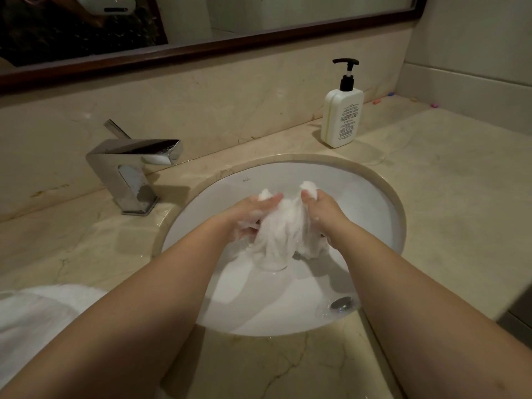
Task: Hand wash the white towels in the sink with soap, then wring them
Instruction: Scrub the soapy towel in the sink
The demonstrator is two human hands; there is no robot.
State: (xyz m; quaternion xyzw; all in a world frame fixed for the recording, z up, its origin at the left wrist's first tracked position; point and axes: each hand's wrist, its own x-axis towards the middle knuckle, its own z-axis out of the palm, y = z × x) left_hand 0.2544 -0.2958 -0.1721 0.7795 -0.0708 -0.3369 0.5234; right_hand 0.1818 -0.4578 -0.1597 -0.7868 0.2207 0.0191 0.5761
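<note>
Over the sink [374, 197], both hands grip the soapy towel [280, 228] between them.

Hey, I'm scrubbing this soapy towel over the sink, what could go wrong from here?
1. The wet towel hangs between your left hand and right hand; suds on your fingers may let it slip into the sink.
2. The drain looks open, so a dropped towel could cover it.
3. Splashes could reach the other white towel lying on the counter at the left.
</note>
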